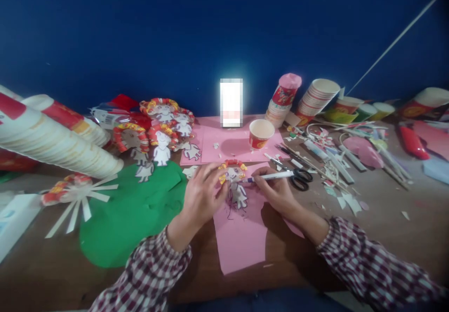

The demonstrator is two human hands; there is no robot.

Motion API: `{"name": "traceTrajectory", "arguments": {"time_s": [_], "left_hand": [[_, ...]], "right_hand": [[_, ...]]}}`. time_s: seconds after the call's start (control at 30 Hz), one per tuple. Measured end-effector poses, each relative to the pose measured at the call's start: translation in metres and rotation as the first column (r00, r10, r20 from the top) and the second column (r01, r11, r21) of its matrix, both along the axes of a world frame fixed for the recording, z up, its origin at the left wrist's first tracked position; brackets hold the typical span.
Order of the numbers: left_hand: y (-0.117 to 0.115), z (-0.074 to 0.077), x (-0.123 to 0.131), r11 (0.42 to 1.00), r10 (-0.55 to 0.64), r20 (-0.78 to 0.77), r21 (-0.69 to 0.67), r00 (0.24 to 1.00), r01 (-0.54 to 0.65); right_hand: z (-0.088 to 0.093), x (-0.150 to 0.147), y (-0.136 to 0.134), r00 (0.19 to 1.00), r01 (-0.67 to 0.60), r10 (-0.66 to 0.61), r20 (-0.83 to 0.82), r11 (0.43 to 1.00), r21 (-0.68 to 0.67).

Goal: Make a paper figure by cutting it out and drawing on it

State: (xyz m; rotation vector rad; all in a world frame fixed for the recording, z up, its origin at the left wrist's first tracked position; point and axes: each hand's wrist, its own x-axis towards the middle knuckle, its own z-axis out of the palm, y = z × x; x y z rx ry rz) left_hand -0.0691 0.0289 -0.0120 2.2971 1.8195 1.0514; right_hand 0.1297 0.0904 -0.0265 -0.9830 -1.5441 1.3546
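A paper figure (238, 195) with a white body and a red-and-yellow ring of hair lies over a pink paper sheet (242, 251) in front of me. My left hand (203, 192) grips its left edge, fingers bent and the thumb near the head. In my right hand (277, 190) is a white marker pen (275, 176), its dark tip pointing left at the figure's neck and face. Dark outlines run around the body, and stray marks show on the pink sheet below it. Some of the left fingers hide part of the figure's edge.
Similar paper figures (162, 148) stand left of centre, beside green paper (129, 223). Stacked paper cups (70, 139) lean at far left. A single cup (261, 134) stands behind my hands. Black-handled scissors (300, 179) and paper scraps (333, 157) lie right.
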Motion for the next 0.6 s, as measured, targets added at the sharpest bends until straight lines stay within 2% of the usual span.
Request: {"name": "traceTrajectory", "arguments": {"time_s": [0.1,0.17,0.3,0.6], "left_hand": [[-0.018,0.001,0.018,0.979,-0.192,-0.090,-0.090,0.977,0.184],[-0.029,-0.005,0.031,0.961,-0.261,-0.201,-0.148,0.944,0.234],[-0.037,-0.017,0.045,0.956,-0.259,-0.321,-0.219,0.911,0.195],[-0.041,-0.020,0.046,0.958,-0.266,-0.298,-0.187,0.917,0.217]], "right_hand": [[-0.002,0.000,0.001,1.000,0.002,-0.002,-0.030,1.000,0.019],[-0.003,0.001,0.001,1.000,-0.014,0.014,-0.009,0.999,0.047],[-0.005,0.003,-0.001,0.991,-0.123,0.118,0.059,0.989,0.086],[-0.008,0.007,-0.002,0.949,-0.229,0.184,0.257,0.961,0.157]]}}
